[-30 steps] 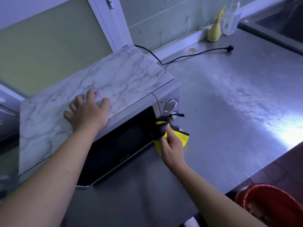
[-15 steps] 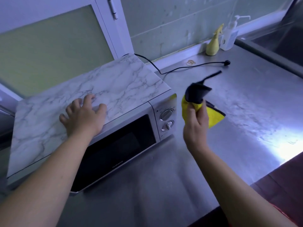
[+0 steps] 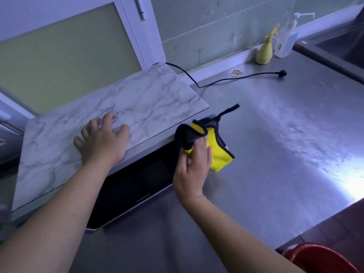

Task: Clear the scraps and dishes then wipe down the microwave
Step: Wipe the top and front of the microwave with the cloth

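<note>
While my left hand [image 3: 100, 140] lies flat with fingers spread on top of the microwave [image 3: 134, 186], my right hand [image 3: 194, 166] grips the yellow cloth [image 3: 219, 152] at its right front corner, so the long front runs off to my left.

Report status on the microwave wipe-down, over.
Left hand rests on microwave top. Right hand grips yellow cloth at its front right corner. Power cord lies loose behind, clear of the work.

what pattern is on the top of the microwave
White marble with grey veins, on the microwave top; head view.
</note>
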A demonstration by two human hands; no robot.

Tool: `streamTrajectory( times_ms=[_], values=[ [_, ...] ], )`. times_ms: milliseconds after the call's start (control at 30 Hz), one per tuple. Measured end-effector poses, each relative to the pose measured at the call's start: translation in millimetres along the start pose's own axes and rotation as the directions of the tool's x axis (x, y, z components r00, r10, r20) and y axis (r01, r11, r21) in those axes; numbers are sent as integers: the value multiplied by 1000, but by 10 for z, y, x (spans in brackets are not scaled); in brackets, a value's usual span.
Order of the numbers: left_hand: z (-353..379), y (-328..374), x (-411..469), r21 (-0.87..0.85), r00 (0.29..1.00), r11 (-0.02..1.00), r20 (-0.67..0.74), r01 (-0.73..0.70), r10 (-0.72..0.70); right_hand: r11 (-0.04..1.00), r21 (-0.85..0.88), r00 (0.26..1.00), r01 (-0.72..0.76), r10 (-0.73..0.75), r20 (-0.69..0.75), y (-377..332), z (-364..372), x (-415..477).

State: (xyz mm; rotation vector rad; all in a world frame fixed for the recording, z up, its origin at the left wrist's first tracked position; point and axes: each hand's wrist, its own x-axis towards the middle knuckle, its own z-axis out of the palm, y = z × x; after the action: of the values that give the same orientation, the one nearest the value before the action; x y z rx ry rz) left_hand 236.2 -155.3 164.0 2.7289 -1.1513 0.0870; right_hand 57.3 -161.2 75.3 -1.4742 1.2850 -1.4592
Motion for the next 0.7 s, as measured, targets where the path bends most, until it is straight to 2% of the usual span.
streamTrajectory(
  times_ms=[67,133,233,267,333,467,533,567,633,700],
  values=[
    [-9,8,-9,2,1000,1000,4,1,-1,999,17,995,46,-48,90,62,-11,-123],
    [-13,14,-17,0,1000,1000,5,1,-1,995,104,982,-5,-14,187,-1,-95,-228],
    [-36,7,-19,-9,1000,1000,16,2,-2,901,279,915,-332,235,329,-106,-352,-274],
    [-45,7,-24,-15,1000,1000,19,4,-4,848,311,883,-429,322,341,-53,-459,-250],
    [-53,14,-34,-15,1000,1000,15,6,-6,799,294,844,-524,441,306,107,-692,-190],
    [-51,16,-29,-14,1000,1000,9,-3,4,791,279,839,-544,505,202,155,-1012,-9],
    [-44,9,-26,-6,1000,1000,10,-1,1,826,305,880,-474,445,163,48,-1076,220],
    [-39,8,-27,-4,1000,1000,9,2,-2,880,276,922,-385,357,147,-20,-1096,358],
    [-30,11,-24,-5,1000,1000,2,4,-4,973,216,989,-87,58,139,-193,-1102,620],
    [-27,18,-17,-3,1000,1000,3,6,-6,965,153,940,214,-246,236,-344,-1057,874]
  ],
)
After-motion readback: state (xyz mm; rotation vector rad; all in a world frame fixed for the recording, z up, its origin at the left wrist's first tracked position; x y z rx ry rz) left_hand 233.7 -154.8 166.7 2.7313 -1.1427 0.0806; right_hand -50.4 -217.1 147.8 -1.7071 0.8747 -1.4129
